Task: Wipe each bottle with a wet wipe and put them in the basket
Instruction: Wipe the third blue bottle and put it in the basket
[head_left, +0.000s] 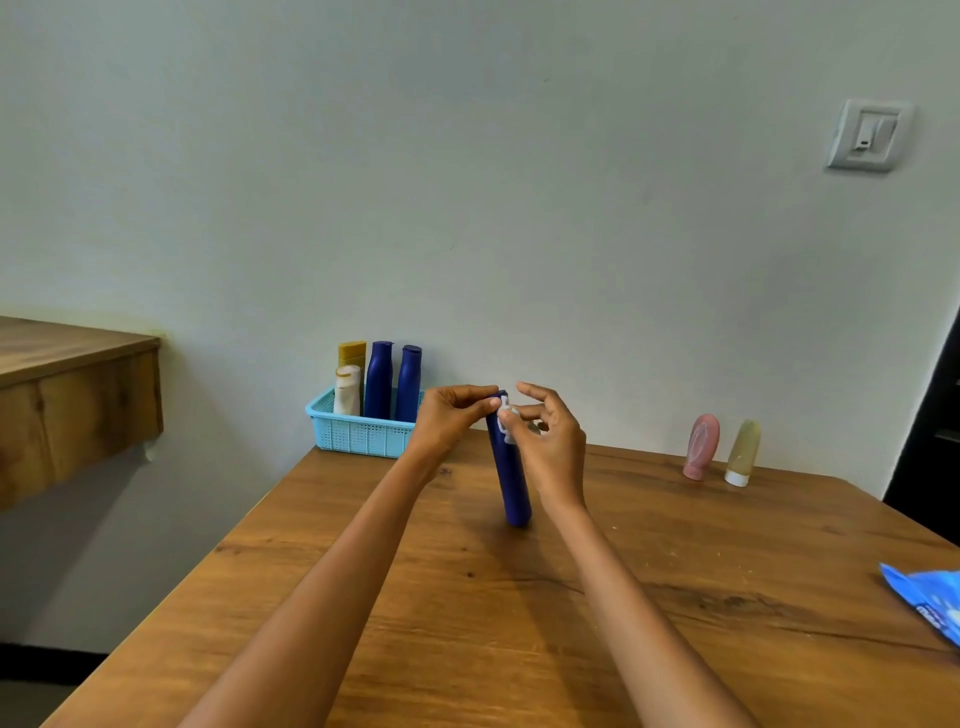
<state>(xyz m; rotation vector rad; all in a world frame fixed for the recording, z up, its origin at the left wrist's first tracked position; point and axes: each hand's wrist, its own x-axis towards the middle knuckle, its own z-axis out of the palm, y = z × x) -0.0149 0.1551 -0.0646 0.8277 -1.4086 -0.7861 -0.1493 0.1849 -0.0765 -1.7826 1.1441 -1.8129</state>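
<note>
A tall dark blue bottle (510, 478) stands tilted on the wooden table (519, 623), its base on the wood. My left hand (451, 420) pinches the bottle's top. My right hand (551, 441) holds a small white wet wipe (506, 423) against the bottle's upper part. The light blue basket (358, 434) at the table's far left corner holds two dark blue bottles (378, 382), a yellow one (351, 354) and a white one (347, 391). A pink bottle (701, 447) and a pale yellow bottle (743, 453) stand upside down on their caps at the far right.
A blue wet-wipe packet (930, 597) lies at the table's right edge. A wooden shelf (72, 395) juts from the wall on the left. A wall switch (868, 135) is up on the right. A dark doorway borders the far right.
</note>
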